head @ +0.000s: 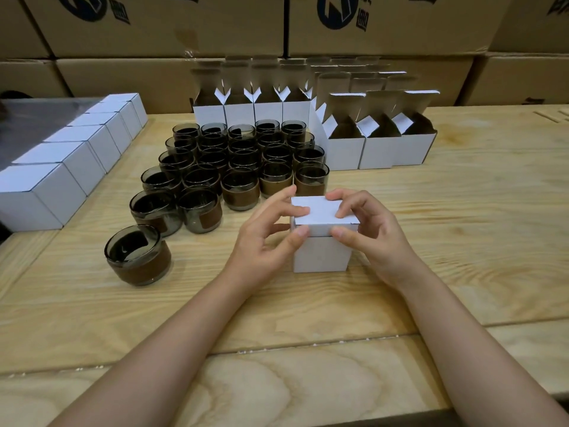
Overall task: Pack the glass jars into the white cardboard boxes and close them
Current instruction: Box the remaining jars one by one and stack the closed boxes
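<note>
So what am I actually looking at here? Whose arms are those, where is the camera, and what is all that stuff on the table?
There is no machine here: the arms belong to a person, and the single picture comes from a camera worn on their head, looking forward and down at their hands. The left hand and right hand both grip a small white box standing on the wooden table, with fingers on its lid, which looks nearly closed. To the left is a cluster of dark glass jars with brown bands, one jar standing apart nearest the person. Behind the jars stand open white boxes with their flaps up. Along the far left runs a row of closed white boxes. Big brown cartons are stacked at the back.
</note>
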The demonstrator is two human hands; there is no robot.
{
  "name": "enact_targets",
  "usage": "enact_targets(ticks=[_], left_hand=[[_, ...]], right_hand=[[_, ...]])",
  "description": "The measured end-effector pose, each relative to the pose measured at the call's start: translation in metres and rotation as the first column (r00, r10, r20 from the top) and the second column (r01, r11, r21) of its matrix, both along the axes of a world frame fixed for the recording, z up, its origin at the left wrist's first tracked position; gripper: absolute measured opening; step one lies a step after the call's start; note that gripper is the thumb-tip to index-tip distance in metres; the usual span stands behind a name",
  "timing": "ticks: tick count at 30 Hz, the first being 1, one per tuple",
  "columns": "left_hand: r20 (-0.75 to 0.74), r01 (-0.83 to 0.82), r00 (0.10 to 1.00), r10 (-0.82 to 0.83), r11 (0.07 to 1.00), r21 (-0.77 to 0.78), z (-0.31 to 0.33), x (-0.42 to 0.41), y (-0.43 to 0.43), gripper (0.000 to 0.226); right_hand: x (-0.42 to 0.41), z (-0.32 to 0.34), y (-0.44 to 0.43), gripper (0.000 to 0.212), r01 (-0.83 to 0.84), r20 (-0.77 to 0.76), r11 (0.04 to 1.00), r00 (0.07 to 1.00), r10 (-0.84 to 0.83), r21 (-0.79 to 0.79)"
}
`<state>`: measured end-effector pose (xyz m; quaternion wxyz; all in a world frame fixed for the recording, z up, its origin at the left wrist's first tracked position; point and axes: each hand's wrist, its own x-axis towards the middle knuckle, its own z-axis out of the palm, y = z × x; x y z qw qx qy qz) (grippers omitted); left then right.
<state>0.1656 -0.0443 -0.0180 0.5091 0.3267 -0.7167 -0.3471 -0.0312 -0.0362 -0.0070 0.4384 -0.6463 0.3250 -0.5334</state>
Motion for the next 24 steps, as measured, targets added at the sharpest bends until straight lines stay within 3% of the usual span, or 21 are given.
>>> enact_targets(ticks=[5, 7, 10, 13, 16, 21, 24], left_hand=[[0.057, -0.013, 0.998, 0.013, 1.0, 0.003, 0.002, 0.004, 0.0, 0.021], [0.115, -0.03, 0.993, 0.038, 0.997, -0.069, 0.003, 0.005, -0.001, 0.023], [0.185, -0.119, 0.969, 0.162, 0.967, -0.223, 0.007, 0.0, 0.0, 0.031], [0.295, -0.19, 0.875, 0.384, 0.832, -0.521, 0.01, -0.005, 0.006, 0.027], [0.362, -0.081, 0.776, 0.516, 0.651, -0.755, 0.008, -0.013, 0.019, 0.027], [0.368, -0.058, 0.708, 0.602, 0.57, -0.82, 0.014, -0.008, 0.037, 0.034], [0.355, -0.02, 0.705, 0.614, 0.517, -0.856, 0.016, 0.018, 0.049, 0.033]], right_hand=[[-0.002, -0.003, -0.004, 0.007, -0.009, 0.002, 1.0, 1.0, 0.009, 0.026], [-0.004, -0.002, -0.005, 0.022, -0.014, 0.043, 0.998, 0.999, 0.011, 0.068], [-0.005, -0.002, -0.006, 0.028, -0.011, 0.051, 0.996, 0.999, 0.007, 0.088], [-0.007, -0.002, -0.006, 0.026, 0.017, 0.07, 0.991, 0.997, -0.027, 0.132], [-0.013, -0.001, -0.005, 0.024, -0.015, 0.079, 0.987, 0.997, 0.002, 0.16], [-0.007, -0.008, -0.004, 0.034, -0.144, 0.074, 0.968, 0.989, 0.132, 0.204], [-0.003, -0.01, -0.006, 0.038, -0.094, 0.051, 0.967, 0.995, 0.084, 0.235]])
